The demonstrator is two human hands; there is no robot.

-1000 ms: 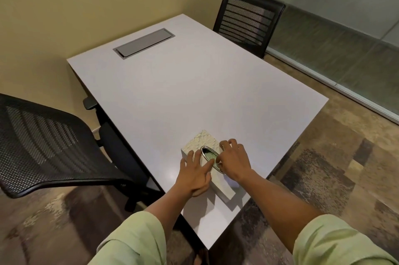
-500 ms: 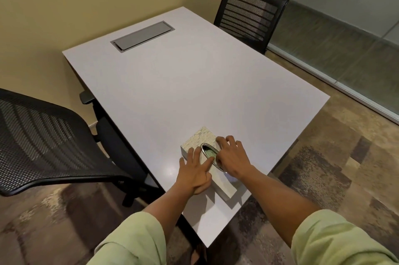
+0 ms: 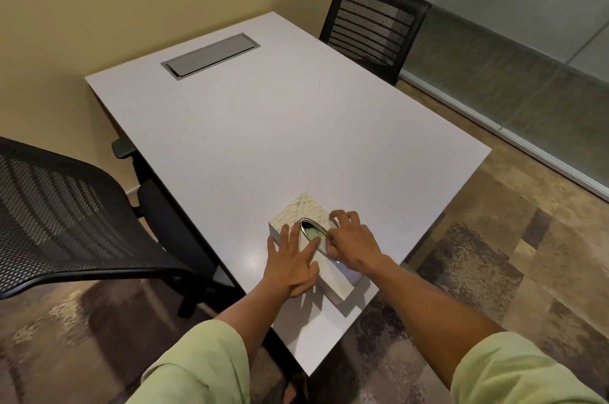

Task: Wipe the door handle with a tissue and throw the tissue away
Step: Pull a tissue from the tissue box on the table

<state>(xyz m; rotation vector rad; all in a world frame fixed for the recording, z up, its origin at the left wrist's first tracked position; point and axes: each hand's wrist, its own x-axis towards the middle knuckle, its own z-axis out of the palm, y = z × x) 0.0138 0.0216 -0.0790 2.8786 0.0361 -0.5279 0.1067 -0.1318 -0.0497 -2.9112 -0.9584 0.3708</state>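
Observation:
A cream tissue box (image 3: 301, 211) with a leaf pattern and a silver oval opening (image 3: 313, 234) sits near the front corner of the white table (image 3: 280, 127). My left hand (image 3: 291, 263) lies flat on the box's left side with fingers spread, pressing it down. My right hand (image 3: 354, 243) rests on the right side, its thumb and fingertips at the oval opening, where pale green tissue (image 3: 311, 232) shows. Whether the fingers have pinched the tissue is hidden. No door handle or bin is in view.
A black mesh chair (image 3: 66, 219) stands at the left of the table and another (image 3: 372, 24) at the far right corner. A grey cable hatch (image 3: 211, 56) is set into the tabletop. A glass partition (image 3: 510, 41) runs along the right. Patterned carpet covers the floor.
Both hands stay on the tissue box. The right fingers have shifted slightly at the opening. The camera has tilted a little.

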